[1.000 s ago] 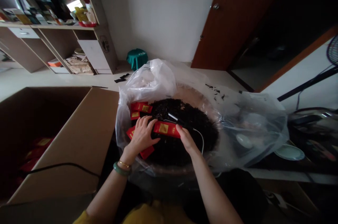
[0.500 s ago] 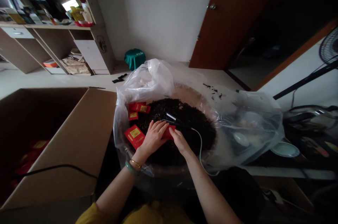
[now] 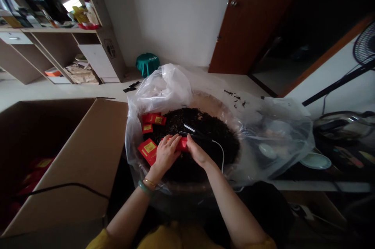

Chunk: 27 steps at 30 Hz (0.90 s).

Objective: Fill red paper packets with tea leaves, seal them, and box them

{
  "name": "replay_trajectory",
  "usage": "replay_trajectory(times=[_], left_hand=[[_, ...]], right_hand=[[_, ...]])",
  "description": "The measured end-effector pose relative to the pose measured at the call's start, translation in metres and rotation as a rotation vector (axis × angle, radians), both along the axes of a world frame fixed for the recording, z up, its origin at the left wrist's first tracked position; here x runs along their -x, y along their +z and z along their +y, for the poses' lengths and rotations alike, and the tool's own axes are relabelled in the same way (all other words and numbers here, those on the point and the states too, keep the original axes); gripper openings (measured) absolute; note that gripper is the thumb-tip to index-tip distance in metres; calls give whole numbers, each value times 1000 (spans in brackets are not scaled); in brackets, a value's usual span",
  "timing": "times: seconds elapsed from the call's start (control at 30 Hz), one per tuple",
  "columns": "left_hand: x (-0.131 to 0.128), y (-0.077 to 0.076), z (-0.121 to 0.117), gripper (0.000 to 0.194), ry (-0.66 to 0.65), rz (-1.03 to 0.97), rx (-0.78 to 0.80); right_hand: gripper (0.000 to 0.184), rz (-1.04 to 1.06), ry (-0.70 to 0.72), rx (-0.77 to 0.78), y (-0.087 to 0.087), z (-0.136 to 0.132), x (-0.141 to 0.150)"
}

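Observation:
Both hands hold a red packet (image 3: 183, 145) over a heap of dark, dry loose leaves (image 3: 218, 126), which look like tea. My left hand (image 3: 167, 154) lies over the packet's left side, fingers together. At its right edge, my right hand (image 3: 197, 152) grips with the thumb up. The packet's top edge is at a black two-armed device (image 3: 200, 137) with a white cable; it resembles a handheld bag sealer, its upper arm raised. Several red packets with gold squares (image 3: 149, 148) lie on the left of the heap.
A clear plastic bag (image 3: 172, 83) lines the round container around the leaves. On the left, an open cardboard box (image 3: 76, 163) contains more red packets (image 3: 38, 167). Right are a pale dish (image 3: 315, 160) and a fan (image 3: 365, 43). A green-covered bin (image 3: 147, 64) stands by the wall.
The red packet now shows more clearly between the hands, its edge along the black device. My left hand has shifted slightly left, and the view has turned a little.

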<state>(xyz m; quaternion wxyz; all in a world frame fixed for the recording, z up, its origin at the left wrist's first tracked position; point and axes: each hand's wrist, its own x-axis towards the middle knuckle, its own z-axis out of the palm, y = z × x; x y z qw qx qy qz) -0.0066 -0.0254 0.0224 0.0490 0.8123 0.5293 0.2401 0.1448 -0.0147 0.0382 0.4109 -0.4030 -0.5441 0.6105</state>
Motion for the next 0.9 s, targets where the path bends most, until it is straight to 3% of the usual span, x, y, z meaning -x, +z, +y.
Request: replay_trajectory(times=[0.07,0.13,0.33,0.47,0.57,0.6,0.7,0.8,0.9], left_hand=[[2,-1,2,59,13,-39,-20],[5,-2,4,55,45,-78,-39],[10,-1,8,49,130,-159,-62],[14,4,10,51,168,-215,-62],[19,7,11,52,183,-249,-61],[21,7,11,52,185,-260,-60],[26,7,13,53,183,-297,-49],[30,6,15,53,165,-333,-30],[31,4,18,54,145,-357,-38]], right_hand=[[84,64,125,81,6,2,-2],[88,103,137,128,12,4,-8],[75,125,-165,141,5,11,-31],[54,-195,-281,-34,-19,19,-32],[25,-551,-156,-270,-37,29,-30],[25,-640,-108,-332,-41,34,-30],[64,-859,12,-430,-44,48,-29],[104,-1093,131,-409,-32,56,-18],[101,-1287,226,-352,-14,54,2]])
